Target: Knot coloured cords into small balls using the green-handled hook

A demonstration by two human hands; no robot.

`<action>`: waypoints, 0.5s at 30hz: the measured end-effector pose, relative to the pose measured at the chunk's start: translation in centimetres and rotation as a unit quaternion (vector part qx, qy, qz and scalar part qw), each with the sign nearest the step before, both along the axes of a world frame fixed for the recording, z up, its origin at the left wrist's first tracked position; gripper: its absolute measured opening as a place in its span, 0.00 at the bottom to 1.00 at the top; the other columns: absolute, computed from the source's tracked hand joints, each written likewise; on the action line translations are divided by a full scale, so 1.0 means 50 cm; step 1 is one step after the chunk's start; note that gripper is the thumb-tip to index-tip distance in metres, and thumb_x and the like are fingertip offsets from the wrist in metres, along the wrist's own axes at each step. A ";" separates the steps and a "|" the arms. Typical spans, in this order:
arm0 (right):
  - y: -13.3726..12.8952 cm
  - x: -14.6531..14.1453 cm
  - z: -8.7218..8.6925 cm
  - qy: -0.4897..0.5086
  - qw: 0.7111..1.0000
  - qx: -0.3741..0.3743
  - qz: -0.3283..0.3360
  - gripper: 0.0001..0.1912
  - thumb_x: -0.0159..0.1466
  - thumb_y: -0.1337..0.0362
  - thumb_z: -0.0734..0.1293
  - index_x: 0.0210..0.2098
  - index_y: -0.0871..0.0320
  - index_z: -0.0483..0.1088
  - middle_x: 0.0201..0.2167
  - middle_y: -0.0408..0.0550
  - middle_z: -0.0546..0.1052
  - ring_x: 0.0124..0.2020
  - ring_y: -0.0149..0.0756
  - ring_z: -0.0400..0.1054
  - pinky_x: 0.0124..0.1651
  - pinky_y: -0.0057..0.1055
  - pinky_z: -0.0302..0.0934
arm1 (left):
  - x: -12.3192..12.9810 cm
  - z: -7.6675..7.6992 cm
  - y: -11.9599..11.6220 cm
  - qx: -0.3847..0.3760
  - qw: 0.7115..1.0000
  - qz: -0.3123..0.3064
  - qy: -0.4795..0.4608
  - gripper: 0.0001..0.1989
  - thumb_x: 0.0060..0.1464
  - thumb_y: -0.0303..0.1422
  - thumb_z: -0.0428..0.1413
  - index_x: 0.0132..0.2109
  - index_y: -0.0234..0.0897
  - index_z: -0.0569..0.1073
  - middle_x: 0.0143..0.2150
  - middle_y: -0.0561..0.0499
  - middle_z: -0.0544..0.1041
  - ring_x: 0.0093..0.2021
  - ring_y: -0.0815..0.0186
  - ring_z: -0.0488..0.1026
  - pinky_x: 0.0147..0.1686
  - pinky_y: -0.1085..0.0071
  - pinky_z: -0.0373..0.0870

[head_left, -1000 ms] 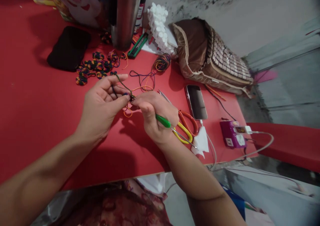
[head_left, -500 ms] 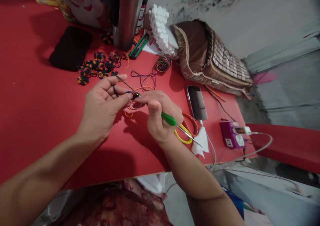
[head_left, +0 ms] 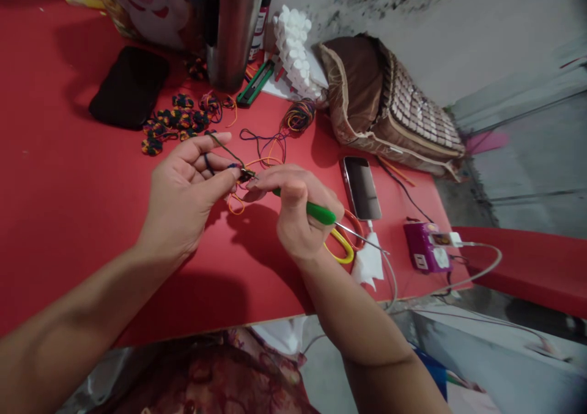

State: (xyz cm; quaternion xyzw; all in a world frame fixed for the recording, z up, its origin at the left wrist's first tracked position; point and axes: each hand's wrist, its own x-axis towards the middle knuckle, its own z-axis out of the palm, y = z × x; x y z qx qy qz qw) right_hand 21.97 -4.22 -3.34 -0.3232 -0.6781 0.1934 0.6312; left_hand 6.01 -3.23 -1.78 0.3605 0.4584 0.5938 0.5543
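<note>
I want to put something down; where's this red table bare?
Left side of the red table, between the dark flat object and left forearm; also between it and the right forearm. Crowded: around the yarn pieces, steel cylinder and green cutter, and by the scissor handles and phone.

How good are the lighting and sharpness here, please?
Head view: left hand and right hand cast soft shadows on the red table; the held yarn piece is too blurry to separate loops; the upper right corner darkens; the table's front edge bows slightly, likely lens distortion.
</note>
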 end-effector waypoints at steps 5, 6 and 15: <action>0.000 -0.001 0.000 0.006 1.000 -0.007 -0.006 0.18 0.82 0.58 0.64 0.42 0.53 0.84 0.30 0.43 0.85 0.35 0.31 0.83 0.39 0.32 0.77 | 0.004 0.003 -0.004 0.010 1.000 0.010 0.012 0.20 0.51 0.20 0.71 0.48 0.44 0.87 0.34 0.54 0.80 0.34 0.67 0.79 0.33 0.73 0.81; -0.001 -0.001 0.001 0.005 1.000 -0.010 -0.010 0.18 0.82 0.58 0.64 0.41 0.52 0.84 0.30 0.42 0.85 0.34 0.31 0.83 0.38 0.32 0.77 | 0.004 0.006 -0.005 0.013 1.000 0.014 0.016 0.20 0.51 0.19 0.70 0.48 0.44 0.87 0.34 0.54 0.81 0.34 0.66 0.79 0.33 0.72 0.81; -0.008 -0.001 0.009 -0.042 0.999 -0.009 -0.032 0.18 0.82 0.59 0.64 0.39 0.54 0.82 0.31 0.43 0.85 0.33 0.32 0.83 0.37 0.31 0.76 | 0.005 -0.005 -0.019 0.185 0.966 0.036 0.177 0.14 0.61 0.24 0.67 0.50 0.47 0.85 0.39 0.54 0.83 0.37 0.66 0.80 0.36 0.69 0.81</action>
